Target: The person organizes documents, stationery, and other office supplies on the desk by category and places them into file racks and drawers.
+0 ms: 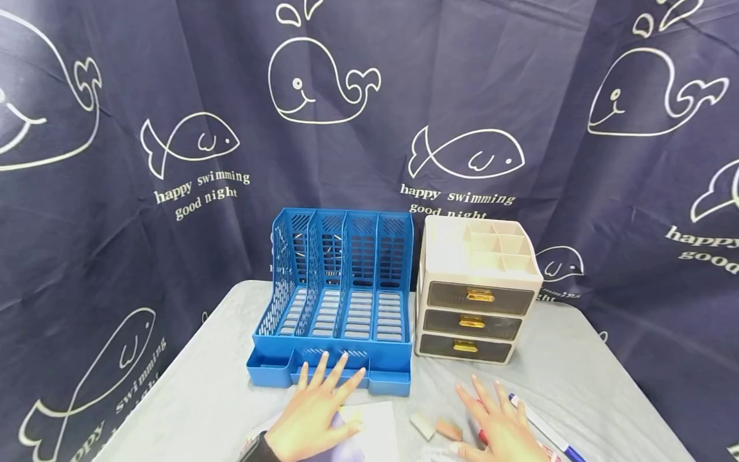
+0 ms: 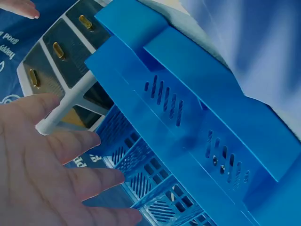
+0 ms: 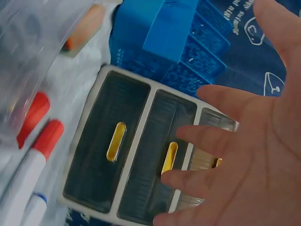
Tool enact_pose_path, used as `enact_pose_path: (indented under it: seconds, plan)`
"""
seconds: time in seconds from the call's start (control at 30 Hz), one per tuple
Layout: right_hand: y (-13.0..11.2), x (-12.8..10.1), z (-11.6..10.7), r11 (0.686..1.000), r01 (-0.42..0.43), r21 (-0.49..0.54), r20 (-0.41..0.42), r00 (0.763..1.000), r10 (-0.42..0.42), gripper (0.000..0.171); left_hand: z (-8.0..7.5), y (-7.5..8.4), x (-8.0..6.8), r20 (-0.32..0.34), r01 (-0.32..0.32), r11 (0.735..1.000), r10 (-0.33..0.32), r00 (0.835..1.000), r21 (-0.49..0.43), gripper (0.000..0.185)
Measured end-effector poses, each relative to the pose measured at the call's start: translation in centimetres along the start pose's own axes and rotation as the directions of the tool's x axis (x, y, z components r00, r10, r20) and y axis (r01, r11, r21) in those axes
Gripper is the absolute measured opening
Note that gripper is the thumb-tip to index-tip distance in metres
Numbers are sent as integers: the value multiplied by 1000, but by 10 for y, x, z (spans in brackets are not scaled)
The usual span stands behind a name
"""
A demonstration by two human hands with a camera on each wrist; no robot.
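My left hand [image 1: 314,410] lies flat with fingers spread on a white paper [image 1: 372,430], its fingertips close to the front tray of a blue plastic file rack [image 1: 340,301]. The left wrist view shows that hand [image 2: 51,174] open beside the blue rack [image 2: 188,108]. Over red-capped markers [image 1: 543,427] on the table my right hand [image 1: 499,423] is spread flat, holding nothing. In the right wrist view this hand [image 3: 244,155] is open in front of a beige three-drawer organizer [image 3: 127,150] with gold handles.
The beige drawer organizer [image 1: 476,292] stands right of the rack on a grey cloth-covered table [image 1: 583,378]. Two small erasers [image 1: 435,427] lie between the hands. Red-capped markers [image 3: 40,136] lie beside a clear plastic box [image 3: 33,37]. A dark whale-print curtain [image 1: 173,128] hangs behind.
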State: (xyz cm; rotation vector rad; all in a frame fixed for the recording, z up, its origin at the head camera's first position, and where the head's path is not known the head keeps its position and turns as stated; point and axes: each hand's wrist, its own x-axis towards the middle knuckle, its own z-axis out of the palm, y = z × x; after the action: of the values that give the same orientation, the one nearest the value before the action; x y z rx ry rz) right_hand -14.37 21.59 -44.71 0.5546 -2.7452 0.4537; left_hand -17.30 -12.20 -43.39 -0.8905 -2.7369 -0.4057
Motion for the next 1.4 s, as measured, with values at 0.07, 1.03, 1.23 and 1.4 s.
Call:
enact_pose_path:
  seconds: [0.07, 1.03, 1.23, 1.4]
  plan:
    - [-1, 2, 0, 997, 69, 24, -61, 996, -68, 76, 0, 0, 1, -21, -19, 1000, 19, 1000, -11, 66]
    - [4, 73, -36, 133, -85, 987, 74, 993, 87, 42, -47, 26, 92, -260, -218, 971, 188, 947, -94, 60]
    - [12, 86, -37, -63, -138, 988, 143, 987, 76, 29, -55, 33, 116, -264, -233, 968, 201, 943, -95, 58]
    - [22, 98, -37, -141, -167, 976, 177, 982, 62, 28, -61, 38, 137, -232, -209, 972, 179, 956, -110, 58]
